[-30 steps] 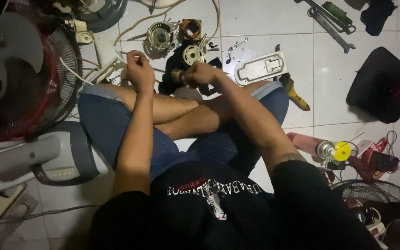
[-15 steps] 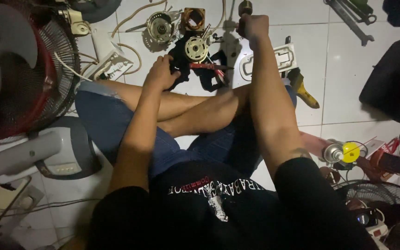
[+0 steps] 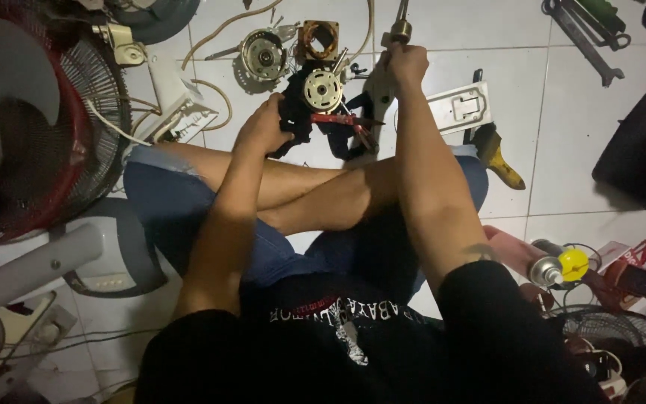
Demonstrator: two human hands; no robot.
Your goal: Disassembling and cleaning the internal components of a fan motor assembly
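Note:
I sit cross-legged on a white tiled floor. My left hand (image 3: pixel 263 127) grips a black rag wrapped around a fan motor (image 3: pixel 321 91) with a pale round end cap. My right hand (image 3: pixel 407 61) is stretched forward, closed around a metal shaft piece (image 3: pixel 400 28) held upright. Red-handled pliers (image 3: pixel 349 123) lie just under the motor. A copper-wound stator (image 3: pixel 320 39) and a round metal motor cover (image 3: pixel 264 54) lie on the floor beyond my left hand.
A red-rimmed fan guard (image 3: pixel 46 127) and grey fan base (image 3: pixel 106 254) stand at my left. A white plastic plate (image 3: pixel 459 107), yellow-handled tool (image 3: pixel 501 161), wrenches (image 3: pixel 585 37), black bag (image 3: pixel 644 150), spray can with yellow cap (image 3: pixel 562 265) and loose cables surround me.
My right hand has left the motor, reached forward and picked up the metal shaft piece. My left hand stays on the rag-wrapped motor, and the view has tilted slightly.

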